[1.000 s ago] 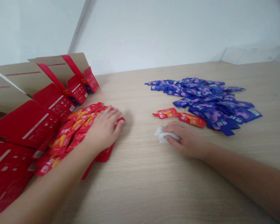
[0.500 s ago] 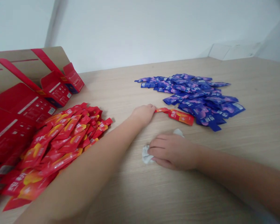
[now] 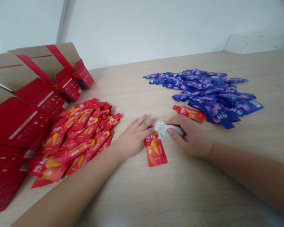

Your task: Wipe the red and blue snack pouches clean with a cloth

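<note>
Nearest me on the table [image 3: 180,189] lay a single red sachet [image 3: 155,151], lengthwise, its top end between my two hands. My left hand [image 3: 132,138] lay open and flat, fingertips resting at that top end and gripping nothing. My right hand [image 3: 191,138] was curled tight round a crumpled white wipe [image 3: 163,130], pressed against the same end. I judged this to be the wiping step; the next move would call for the left to pin the sachet while the wipe swept down its face. Farther off lay the red pile [image 3: 80,135] on the left, a loose sachet [image 3: 189,113], the blue pile [image 3: 208,94] and the flat red cartons [image 3: 26,116].
</note>
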{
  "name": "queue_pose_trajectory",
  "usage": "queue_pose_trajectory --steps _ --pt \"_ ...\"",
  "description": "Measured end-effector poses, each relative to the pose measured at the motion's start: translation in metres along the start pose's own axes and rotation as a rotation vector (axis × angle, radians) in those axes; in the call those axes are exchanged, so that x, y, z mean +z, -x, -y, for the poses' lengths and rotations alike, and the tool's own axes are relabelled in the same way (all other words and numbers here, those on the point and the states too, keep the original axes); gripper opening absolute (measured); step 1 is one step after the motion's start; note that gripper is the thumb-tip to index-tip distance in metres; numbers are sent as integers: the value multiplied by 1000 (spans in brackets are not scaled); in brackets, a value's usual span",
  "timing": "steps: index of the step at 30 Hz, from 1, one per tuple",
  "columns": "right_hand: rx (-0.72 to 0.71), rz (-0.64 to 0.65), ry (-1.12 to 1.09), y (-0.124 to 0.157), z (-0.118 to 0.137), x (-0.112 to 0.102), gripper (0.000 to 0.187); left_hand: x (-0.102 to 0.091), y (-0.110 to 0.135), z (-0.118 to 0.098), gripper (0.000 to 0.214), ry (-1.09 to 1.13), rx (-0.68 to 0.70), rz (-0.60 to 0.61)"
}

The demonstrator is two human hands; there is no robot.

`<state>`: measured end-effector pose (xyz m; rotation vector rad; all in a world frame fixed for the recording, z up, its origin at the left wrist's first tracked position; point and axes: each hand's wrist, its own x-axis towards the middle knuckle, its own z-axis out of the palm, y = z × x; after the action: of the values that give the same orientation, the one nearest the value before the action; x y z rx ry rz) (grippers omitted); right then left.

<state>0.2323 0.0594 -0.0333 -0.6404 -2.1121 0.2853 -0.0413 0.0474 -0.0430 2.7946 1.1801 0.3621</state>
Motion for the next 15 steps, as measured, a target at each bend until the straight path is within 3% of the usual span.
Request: queue_pose_trajectory --steps 4,6,7,9,11,12,15 --pt "17 107 4 4 -2 -1 26 3 5 -12 56 137 -125 -202" --pt "-15 146 -12 6 0 -2 31 0 10 -19 51 230 -119 -228" --pt "-40 161 -22 6 2 -3 32 -2 12 -23 52 268 -102 -203" --pt "-106 240 -59 6 8 -3 29 -5 16 -29 85 315 -71 -105" --pt "-158 431 -106 3 16 -3 22 -7 17 -34 126 307 -76 14" --pt "-161 539 -128 1 20 -3 19 -7 16 -36 136 293 -87 65" --pt "-75 747 -137 -4 29 0 15 -7 12 -38 139 278 -112 136"
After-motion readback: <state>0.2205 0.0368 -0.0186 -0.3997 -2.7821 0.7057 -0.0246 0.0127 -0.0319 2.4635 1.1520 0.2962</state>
